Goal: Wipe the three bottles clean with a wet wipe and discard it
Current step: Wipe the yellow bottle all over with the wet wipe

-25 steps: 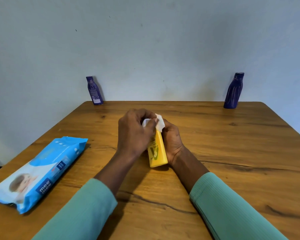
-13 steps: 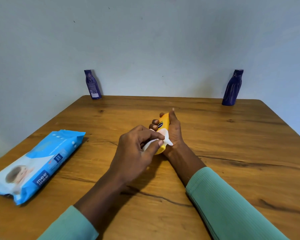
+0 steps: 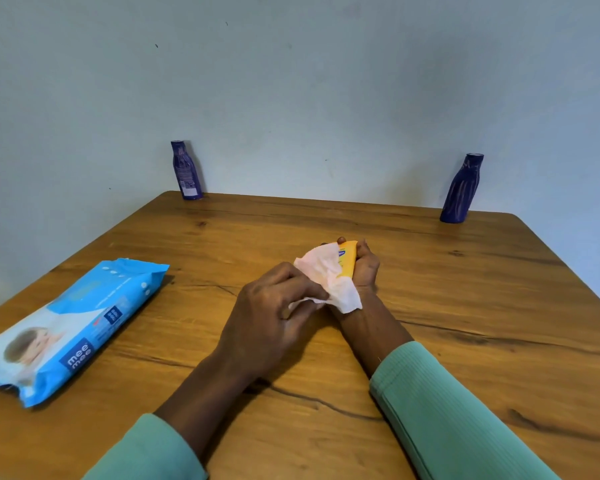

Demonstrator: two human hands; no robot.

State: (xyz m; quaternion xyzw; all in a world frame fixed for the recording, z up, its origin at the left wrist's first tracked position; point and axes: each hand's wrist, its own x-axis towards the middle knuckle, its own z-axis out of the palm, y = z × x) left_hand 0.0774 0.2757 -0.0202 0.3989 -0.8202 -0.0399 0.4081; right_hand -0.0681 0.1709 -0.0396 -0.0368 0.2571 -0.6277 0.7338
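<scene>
While the yellow bottle (image 3: 347,259) is clasped in the curled grip of the right hand (image 3: 364,268), a wet wipe (image 3: 326,275) is pinched in the closed grip of the left hand (image 3: 271,317) and draped over the bottle's left side. On the worktop (image 3: 465,289), a purple bottle (image 3: 186,171) is stood well behind the yellow bottle to its left, a dark blue bottle (image 3: 462,190) well behind to its right, and a wipes pack (image 3: 73,323) is laid far to its left.

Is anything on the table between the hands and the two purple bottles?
Nothing visible. From the left hand and right hand the way to the left purple bottle and right purple bottle is open; the wipes pack lies aside, left.
</scene>
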